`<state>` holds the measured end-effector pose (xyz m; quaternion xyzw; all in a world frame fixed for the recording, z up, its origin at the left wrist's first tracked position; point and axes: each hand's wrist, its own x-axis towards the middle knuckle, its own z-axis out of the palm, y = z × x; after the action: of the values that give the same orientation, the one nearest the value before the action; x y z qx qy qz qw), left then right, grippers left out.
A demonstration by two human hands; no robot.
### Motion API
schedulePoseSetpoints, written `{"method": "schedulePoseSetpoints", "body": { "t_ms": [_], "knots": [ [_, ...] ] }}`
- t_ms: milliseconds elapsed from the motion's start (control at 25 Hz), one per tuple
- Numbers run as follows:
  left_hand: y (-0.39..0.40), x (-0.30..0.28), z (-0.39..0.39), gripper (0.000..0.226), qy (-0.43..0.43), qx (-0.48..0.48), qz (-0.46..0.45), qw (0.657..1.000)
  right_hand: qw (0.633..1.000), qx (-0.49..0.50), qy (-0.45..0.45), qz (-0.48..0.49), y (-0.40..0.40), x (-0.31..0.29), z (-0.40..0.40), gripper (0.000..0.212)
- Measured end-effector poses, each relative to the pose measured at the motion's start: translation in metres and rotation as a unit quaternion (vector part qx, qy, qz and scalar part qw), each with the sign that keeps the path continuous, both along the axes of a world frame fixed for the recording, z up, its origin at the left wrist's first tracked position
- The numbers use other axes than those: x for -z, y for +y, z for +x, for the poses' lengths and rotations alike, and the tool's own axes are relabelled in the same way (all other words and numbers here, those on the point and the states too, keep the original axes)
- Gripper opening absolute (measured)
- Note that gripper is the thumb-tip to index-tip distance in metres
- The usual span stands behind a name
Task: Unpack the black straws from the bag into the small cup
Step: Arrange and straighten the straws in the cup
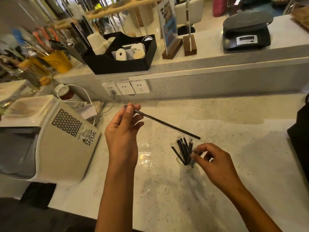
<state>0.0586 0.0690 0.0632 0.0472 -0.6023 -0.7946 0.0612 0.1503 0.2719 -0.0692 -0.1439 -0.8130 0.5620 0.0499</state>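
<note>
- The left hand [122, 129] was raised over the middle of the speckled white tabletop [234, 124], its grip pinched shut between thumb and fingertips on one end of a single black straw [161, 122].
- That straw slanted down toward the right of the frame, its far end just above the small cup [186, 162].
- The small cup, clear and standing upright at lower centre-right, held a bunch of black straws [184, 150] that leaned apart and stuck out over its rim.
- The right hand [215, 162] sat just right of the cup, fingers curled, its fingertips at the straws in the cup; whether this grip actually held one I could not tell.
- A clear bag [144, 152] lay flat on the tabletop between the two forearms, hard to make out against the surface.
- A beige machine [55, 138] with a vent grille stood at the left edge of the frame.
- A black organiser tray [120, 64] with paper cups and a black scale [246, 36] sat on the raised ledge across the top of the frame.
</note>
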Motion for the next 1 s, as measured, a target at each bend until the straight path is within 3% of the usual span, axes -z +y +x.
{"method": "schedulePoseSetpoints", "body": {
  "t_ms": [200, 480, 640, 720, 840, 1000],
  "knots": [
    [0.011, 0.01, 0.013, 0.017, -0.016, 0.028, 0.001, 0.999, 0.999, 0.028, 0.028, 0.001, 0.005, -0.015, 0.004, 0.034],
    [0.028, 0.025, 0.025, 0.016, -0.027, 0.037, -0.059, 0.997, 0.978, 0.079, 0.05, -0.185, 0.021, -0.039, 0.01, 0.024],
    [0.028, 0.028, 0.025, 0.015, -0.035, 0.052, -0.071, 0.996, 0.894, 0.059, 0.059, -0.44, 0.032, -0.051, 0.013, 0.018],
    [0.026, 0.03, 0.027, 0.014, -0.038, 0.081, -0.064, 0.994, 0.86, 0.049, 0.08, -0.502, 0.037, -0.055, 0.013, 0.016],
    [0.021, 0.036, 0.029, 0.02, -0.039, 0.117, -0.074, 0.99, 0.85, 0.059, 0.1, -0.514, 0.041, -0.062, 0.014, 0.019],
    [0.015, 0.05, 0.028, 0.019, -0.06, 0.131, -0.111, 0.983, 0.894, 0.1, 0.098, -0.426, 0.04, -0.074, 0.017, 0.02]
  ]
}}
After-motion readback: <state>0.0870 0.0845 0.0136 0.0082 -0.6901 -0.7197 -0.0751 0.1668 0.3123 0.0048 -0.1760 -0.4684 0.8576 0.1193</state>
